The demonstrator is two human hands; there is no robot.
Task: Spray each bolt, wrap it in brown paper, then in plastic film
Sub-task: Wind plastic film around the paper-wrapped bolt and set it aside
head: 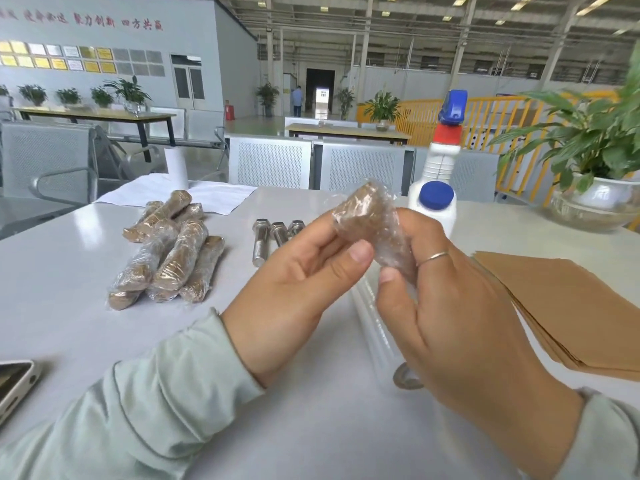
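Your pale green sleeves [149,410] fill the bottom of the view, both forearms raised over the white table [62,258]. Between your hands you hold up a wrapped bolt [372,223], brown paper showing through crinkled plastic film, tilted with its upper end away from you and clear of the tabletop. Your left hand [298,285] curls round its left side, thumb pressed against the lower middle of the bundle. Your right hand [450,306] pinches the lower end, thumb tip on the film and fingers curled behind; a thin ring sits on one finger.

Directly under your hands lies the roll of plastic film [374,327], running towards you, its near end showing beside your right wrist. Just beyond your left hand, three bare bolts [273,237] lie side by side, heads away from you. Further left is a pile of finished bundles [173,251], each in paper and film, stacked loosely across one another. To your right a stack of brown paper sheets [568,306] rests on the table.

Behind the held bundle stands a white spray bottle [441,157] with a red collar and blue trigger head, and in front of it a white bottle with a blue cap [436,202]; I cannot tell what either contains. At the far right a white pot [602,195] holds a leafy plant. A phone [14,386] lies at the left edge.
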